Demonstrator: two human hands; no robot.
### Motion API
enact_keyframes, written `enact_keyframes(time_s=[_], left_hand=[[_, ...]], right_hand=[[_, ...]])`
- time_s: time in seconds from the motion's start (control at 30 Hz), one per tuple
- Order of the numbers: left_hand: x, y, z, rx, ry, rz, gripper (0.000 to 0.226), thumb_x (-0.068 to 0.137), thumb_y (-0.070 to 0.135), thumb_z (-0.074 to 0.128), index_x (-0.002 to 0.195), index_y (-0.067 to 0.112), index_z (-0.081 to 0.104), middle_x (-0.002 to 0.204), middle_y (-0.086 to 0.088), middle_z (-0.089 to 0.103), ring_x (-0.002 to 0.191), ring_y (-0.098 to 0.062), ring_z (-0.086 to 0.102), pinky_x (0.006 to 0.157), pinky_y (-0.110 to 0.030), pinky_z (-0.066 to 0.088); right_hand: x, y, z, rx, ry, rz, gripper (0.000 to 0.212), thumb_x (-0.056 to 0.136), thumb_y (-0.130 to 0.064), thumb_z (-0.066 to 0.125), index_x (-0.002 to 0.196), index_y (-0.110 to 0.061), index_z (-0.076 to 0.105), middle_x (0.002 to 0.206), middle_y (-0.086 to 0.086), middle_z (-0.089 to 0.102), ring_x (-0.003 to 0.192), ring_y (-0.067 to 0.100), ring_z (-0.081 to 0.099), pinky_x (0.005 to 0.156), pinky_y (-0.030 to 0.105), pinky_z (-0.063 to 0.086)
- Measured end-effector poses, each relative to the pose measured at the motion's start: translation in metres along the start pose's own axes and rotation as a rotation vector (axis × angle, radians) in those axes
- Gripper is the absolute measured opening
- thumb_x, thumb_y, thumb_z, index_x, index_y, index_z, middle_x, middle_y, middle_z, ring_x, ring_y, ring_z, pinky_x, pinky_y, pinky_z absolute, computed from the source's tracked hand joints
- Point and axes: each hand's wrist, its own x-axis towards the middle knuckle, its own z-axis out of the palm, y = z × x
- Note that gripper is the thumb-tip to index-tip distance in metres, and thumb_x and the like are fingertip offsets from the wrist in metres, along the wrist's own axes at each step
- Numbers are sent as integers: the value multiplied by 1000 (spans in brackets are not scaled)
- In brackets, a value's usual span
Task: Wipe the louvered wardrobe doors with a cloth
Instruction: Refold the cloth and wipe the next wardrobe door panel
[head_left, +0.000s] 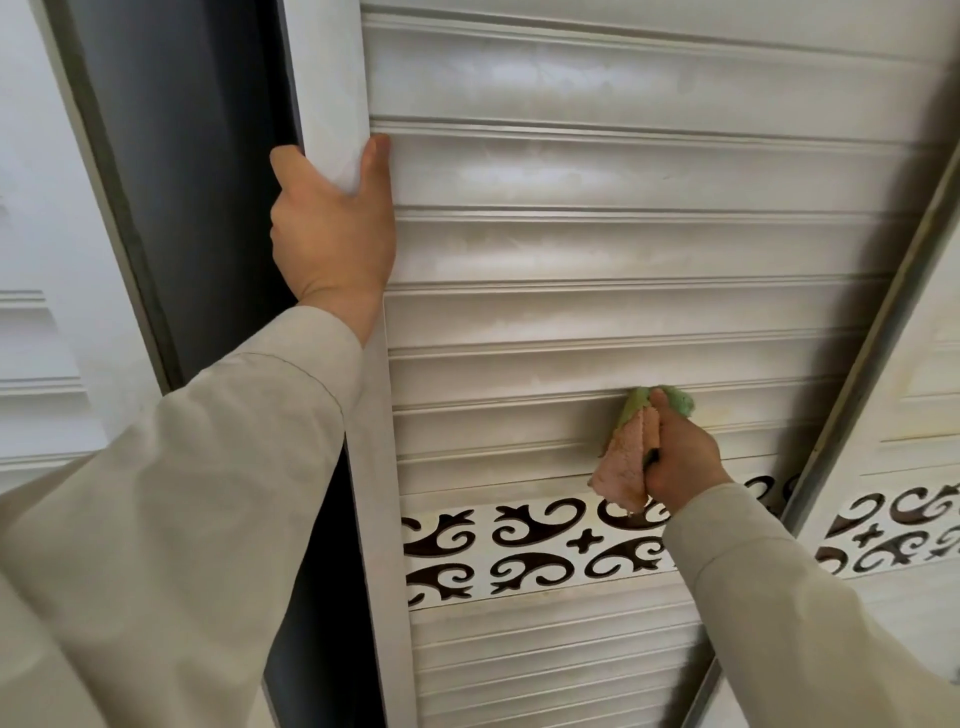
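Note:
A white louvered wardrobe door (623, 260) fills the middle of the head view, with wide horizontal slats and dusty smears. My left hand (332, 228) grips the door's left edge, thumb on the front and fingers wrapped behind it. My right hand (680, 452) holds a bunched pink and green cloth (631, 452) and presses it against a slat low on the door, just above a band of dark scroll cut-outs (535, 545).
A dark gap (208, 182) into the wardrobe lies left of the door edge. Another white panelled door (41, 312) stands at far left. A second door (909, 467) with the same cut-out band overlaps at the right behind a grey rail.

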Motion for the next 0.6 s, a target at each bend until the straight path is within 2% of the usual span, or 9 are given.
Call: enact_keyframes(time_s=[0.13,0.3,0.43,0.5,0.6], left_hand=[[-1,1,1,19,18,12,67,86,69,56,120,13,48,102,6,58,87,-12,61,72,-29,56],[-1,0,3,26,20,22,66,87,69,56,120,12,48,100,7,56,84,-12,60,69,-28,54],[-1,-1,3,34,12,26,64,88,66,57,119,11,48,99,6,55,84,-13,59,68,-29,52],[-1,-3,2,35,0,31,63,87,65,58,119,11,48,99,6,55,84,-13,58,69,-30,53],[-1,-7,0,76,-1,55,62,88,65,57,120,12,48,100,7,54,85,-14,57,71,-31,51]], right_hand=[[-4,13,7,-56,-98,-47,27,90,-34,71,109,-16,68,95,6,71,86,24,68,72,33,54],[-27,39,35,-237,-169,-139,17,92,-30,69,100,-14,67,95,12,72,92,29,69,92,44,55],[-54,68,68,-335,-298,-193,5,93,-21,68,91,-18,66,89,9,71,87,25,69,91,43,56],[-60,73,76,-302,-310,-196,7,93,-18,67,87,-19,65,87,8,69,85,24,67,87,42,57],[-55,66,68,-283,-299,-183,2,92,-17,69,93,-15,69,89,8,70,87,25,67,85,39,58]])
